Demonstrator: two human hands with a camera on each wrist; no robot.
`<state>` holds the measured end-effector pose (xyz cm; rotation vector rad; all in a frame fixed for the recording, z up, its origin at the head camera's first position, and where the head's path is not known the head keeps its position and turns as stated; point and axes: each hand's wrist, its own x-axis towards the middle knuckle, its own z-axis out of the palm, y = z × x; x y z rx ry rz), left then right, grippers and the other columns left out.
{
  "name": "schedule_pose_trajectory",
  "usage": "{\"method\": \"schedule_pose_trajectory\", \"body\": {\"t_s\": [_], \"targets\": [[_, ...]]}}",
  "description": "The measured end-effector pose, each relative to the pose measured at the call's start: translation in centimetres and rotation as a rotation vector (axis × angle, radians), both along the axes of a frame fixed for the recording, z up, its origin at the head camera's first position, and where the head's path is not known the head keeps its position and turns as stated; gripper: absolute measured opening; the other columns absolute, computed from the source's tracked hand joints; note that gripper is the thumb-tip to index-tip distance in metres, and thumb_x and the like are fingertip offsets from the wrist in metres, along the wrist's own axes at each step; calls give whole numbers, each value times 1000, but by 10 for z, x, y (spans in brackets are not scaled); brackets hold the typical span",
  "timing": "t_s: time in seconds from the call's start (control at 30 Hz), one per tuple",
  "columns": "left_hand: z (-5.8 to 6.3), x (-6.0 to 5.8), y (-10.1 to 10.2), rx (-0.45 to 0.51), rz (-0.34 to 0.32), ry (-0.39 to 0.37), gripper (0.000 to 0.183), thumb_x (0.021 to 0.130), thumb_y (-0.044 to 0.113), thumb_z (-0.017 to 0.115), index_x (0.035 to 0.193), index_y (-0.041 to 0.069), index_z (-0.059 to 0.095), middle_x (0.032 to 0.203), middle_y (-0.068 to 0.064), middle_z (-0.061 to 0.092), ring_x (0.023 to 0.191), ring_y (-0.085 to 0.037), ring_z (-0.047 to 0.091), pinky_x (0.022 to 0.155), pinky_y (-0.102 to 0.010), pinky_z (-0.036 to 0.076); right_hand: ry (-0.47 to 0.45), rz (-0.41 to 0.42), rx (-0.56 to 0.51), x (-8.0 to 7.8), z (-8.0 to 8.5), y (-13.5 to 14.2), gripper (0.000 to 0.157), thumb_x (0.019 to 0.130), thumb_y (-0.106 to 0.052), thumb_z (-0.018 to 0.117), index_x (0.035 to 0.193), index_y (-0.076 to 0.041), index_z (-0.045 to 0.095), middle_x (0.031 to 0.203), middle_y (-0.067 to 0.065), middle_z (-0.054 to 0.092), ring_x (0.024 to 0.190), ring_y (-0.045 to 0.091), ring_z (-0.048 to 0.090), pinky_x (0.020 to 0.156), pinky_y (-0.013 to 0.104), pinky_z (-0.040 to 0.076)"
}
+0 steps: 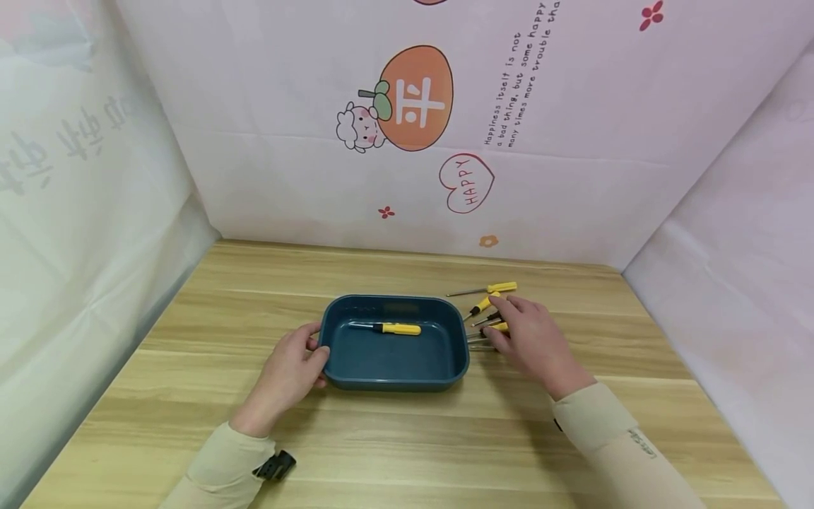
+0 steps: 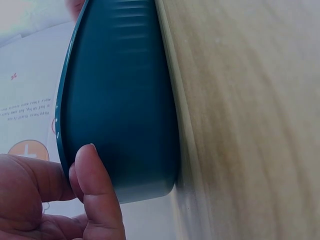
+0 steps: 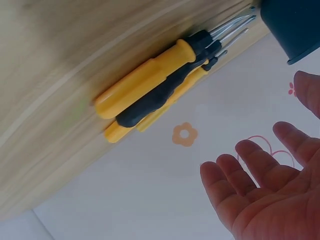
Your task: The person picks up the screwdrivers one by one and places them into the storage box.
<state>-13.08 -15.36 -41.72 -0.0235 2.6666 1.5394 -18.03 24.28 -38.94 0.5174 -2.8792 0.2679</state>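
A dark teal rectangular bin sits on the table, with one yellow-handled screwdriver lying inside near its back wall. My left hand grips the bin's left end, the rim pinched between thumb and fingers, as the left wrist view also shows. Over several screwdrivers right of the bin, my right hand has its fingers spread and holds nothing. In the right wrist view these lie close together: a yellow-handled screwdriver, a black-handled screwdriver and others partly hidden behind them. Farthest back lies another yellow-handled screwdriver.
The wood-grain table carries the bin and tools. A printed white cloth hangs along its back edge, with more white cloth on the right and on the left. A black strap piece shows at the left sleeve.
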Motion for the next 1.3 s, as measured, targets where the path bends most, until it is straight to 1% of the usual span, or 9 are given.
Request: {"method": "schedule_pose_trajectory", "body": {"t_s": [0.5,0.77,1.0,1.3], "targets": [[1,0,-1,-1,0,9,51,104,12,57,151,-4,45,114,-20,56,60,-15,67,58,-31,63,-19,-32,35,5,-1,14,61,100,-31,69,154,-9,50,144,31,55,128,53,55,108,70,45],[2,1,-1,-8,-3,15,51,104,12,57,151,-4,45,114,-20,55,60,-14,66,58,-31,63,-51,-61,44,7,-4,22,62,101,-33,68,155,-8,48,146,31,53,130,54,53,108,71,45],[2,1,-1,-8,-8,8,51,104,12,56,151,-4,45,114,-20,55,60,-15,66,58,-31,63,-80,-81,55,10,-6,29,62,101,-31,68,155,-8,46,147,33,51,131,56,50,107,72,43],[1,1,0,-13,-7,10,51,104,12,56,151,-4,45,114,-20,56,59,-14,66,58,-28,62,-70,-76,48,12,-12,35,62,100,-28,70,154,-7,47,140,31,58,128,54,53,106,71,45]]}}
